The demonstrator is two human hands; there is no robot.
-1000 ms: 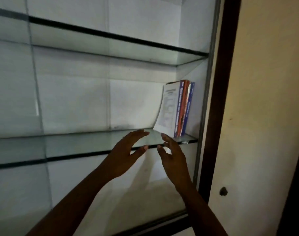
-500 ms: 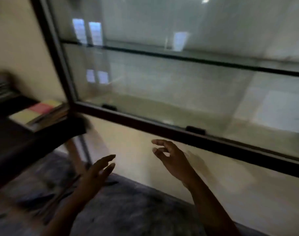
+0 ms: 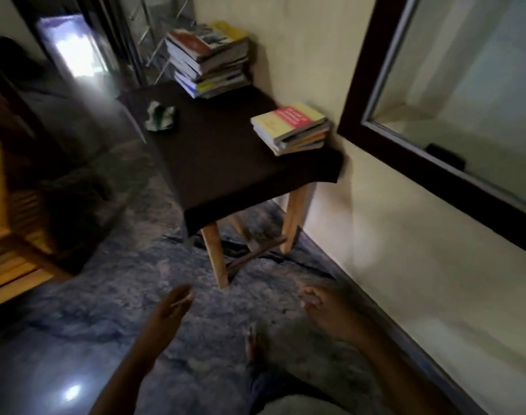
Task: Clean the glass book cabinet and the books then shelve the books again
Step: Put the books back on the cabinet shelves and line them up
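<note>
Looks down on a small table draped in a dark cloth, set against the pale wall just left of the glass book cabinet. Carries two piles on that table: a short stack of books at the near right corner, close to the wall and just beside the cabinet's dark frame, topped by a yellow cover with a red band; and a taller stack of books at the far edge, also by the wall, its layers slightly skewed. Carries as well a crumpled white and green rag near the left edge, apart from both piles.

Holds the left grip low over the blue-grey rug, fingers straight and close together, with nothing in it. Holds the right grip at about the same height, near the foot of the wall, fingers loosely bent and blurred, likewise with nothing in it.

Places both grips well apart from the books: short stack up and ahead, above the right grip; taller stack farther off beyond it; the table's wooden legs between grips and piles. Shows a pale interior behind the cabinet glass, and slatted wooden furniture at the left edge
</note>
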